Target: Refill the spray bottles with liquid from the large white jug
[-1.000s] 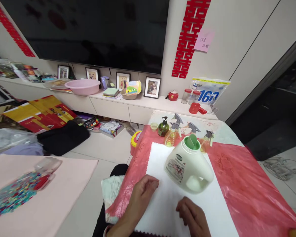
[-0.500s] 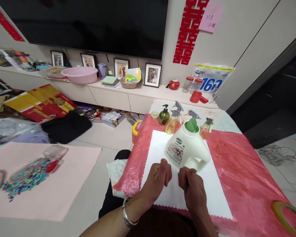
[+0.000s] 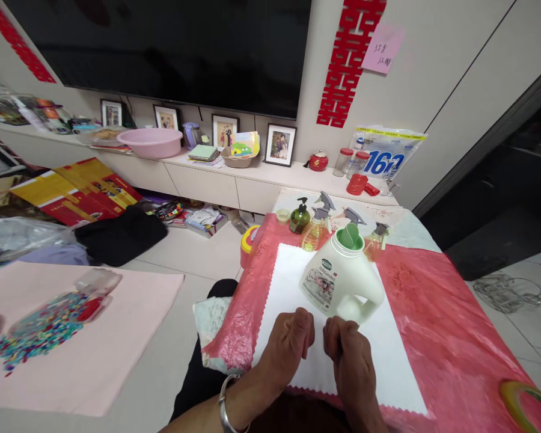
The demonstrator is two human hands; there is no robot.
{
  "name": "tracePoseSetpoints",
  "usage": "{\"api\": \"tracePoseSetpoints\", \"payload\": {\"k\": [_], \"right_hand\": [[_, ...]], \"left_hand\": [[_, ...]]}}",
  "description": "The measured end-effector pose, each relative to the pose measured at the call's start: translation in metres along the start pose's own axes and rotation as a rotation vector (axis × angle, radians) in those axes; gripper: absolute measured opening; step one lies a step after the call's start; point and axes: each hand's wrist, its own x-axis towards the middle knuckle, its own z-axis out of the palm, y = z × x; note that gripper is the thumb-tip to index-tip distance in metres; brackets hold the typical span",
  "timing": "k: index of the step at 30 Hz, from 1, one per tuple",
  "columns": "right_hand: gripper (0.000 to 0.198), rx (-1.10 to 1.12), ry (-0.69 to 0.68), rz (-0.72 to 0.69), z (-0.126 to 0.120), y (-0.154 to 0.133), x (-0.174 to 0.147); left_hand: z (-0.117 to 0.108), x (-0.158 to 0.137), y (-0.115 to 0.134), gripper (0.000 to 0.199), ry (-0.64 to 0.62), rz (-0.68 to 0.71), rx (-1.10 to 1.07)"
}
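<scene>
A big white jug (image 3: 329,273) is standing on a white sheet (image 3: 284,276), and the sheet is lying on the red-covered surface (image 3: 451,313). A green cap (image 3: 350,236) is poking up from the top of the jug. The left hand (image 3: 288,346) and the right hand (image 3: 351,352) are sitting side by side just on the near side of the jug, with a small gap between them. On both hands, the fingers are bending in to make fists; I cannot tell if anything is hiding inside. (The left wrist is wearing a shiny bracelet (image 3: 224,409).) Behind the jug, a yellow spray bottle (image 3: 312,236) and a green pump bottle (image 3: 300,221) are standing near a little bowl (image 3: 282,215).
</scene>
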Motion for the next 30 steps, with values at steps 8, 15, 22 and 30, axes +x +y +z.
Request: {"api": "tracePoseSetpoints", "payload": {"k": [8, 15, 22, 30], "right_hand": [[0.072, 0.002, -0.002, 0.015, -0.001, 0.009, 0.002], [0.07, -0.041, 0.052, 0.03, 0.003, 0.003, -0.005], [0.044, -0.298, 0.42, -0.304, -0.065, -0.017, 0.005], [0.077, -0.384, 0.281, -0.092, -0.103, 0.008, 0.061]], "left_hand": [[-0.004, 0.001, -0.006, 0.079, 0.043, -0.009, 0.031], [-0.005, 0.004, -0.014, 0.081, 0.051, -0.022, 0.068], [-0.039, 0.025, -0.042, 0.072, 0.123, 0.026, 0.241], [-0.06, 0.051, -0.131, 0.05, 0.16, 0.244, 0.765]]}}
